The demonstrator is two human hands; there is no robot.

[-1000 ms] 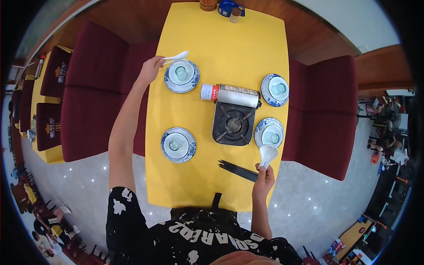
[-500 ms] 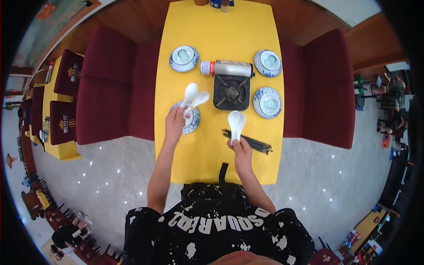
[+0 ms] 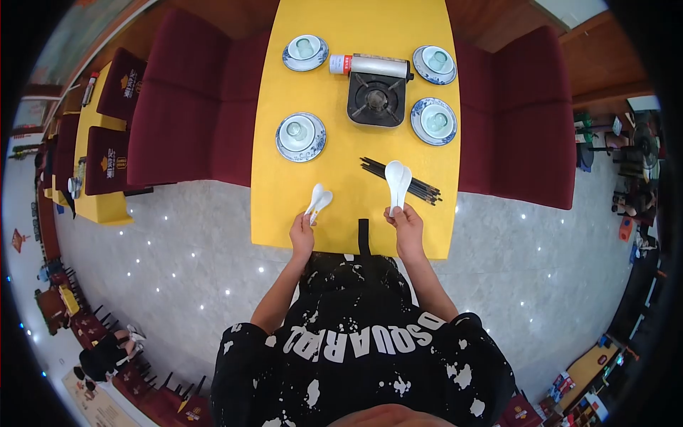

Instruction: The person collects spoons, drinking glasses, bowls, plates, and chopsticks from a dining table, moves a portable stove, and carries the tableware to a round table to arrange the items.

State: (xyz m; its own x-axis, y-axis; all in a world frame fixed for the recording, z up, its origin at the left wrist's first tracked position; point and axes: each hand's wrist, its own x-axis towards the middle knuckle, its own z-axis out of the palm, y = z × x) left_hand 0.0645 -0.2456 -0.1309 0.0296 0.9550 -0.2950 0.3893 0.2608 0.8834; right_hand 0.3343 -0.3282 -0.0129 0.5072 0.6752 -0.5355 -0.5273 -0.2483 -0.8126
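My left hand (image 3: 302,233) is closed on the handles of two white soup spoons (image 3: 319,200), their bowls pointing away from me over the near left of the table. My right hand (image 3: 406,226) pinches another pair of white soup spoons (image 3: 398,181), held upright and overlapping. Just behind these, a bundle of dark chopsticks (image 3: 416,183) lies slantwise on the yellow table (image 3: 341,174). Beyond my left hand sits a place setting (image 3: 300,137), a blue-patterned plate with a bowl and a glass stacked on it.
A portable gas stove (image 3: 376,99) with a silver gas canister (image 3: 382,66) stands mid-table. Further stacked settings are at the far left (image 3: 305,53), far right (image 3: 435,65) and near right (image 3: 433,122). Maroon benches (image 3: 188,107) flank both sides. A person (image 3: 107,354) is in the lower left background.
My left hand has drawn back from the near left setting toward the table's front edge, still with its spoons. The view has shifted, so the tabletop things appear higher. My right hand keeps its spoons.
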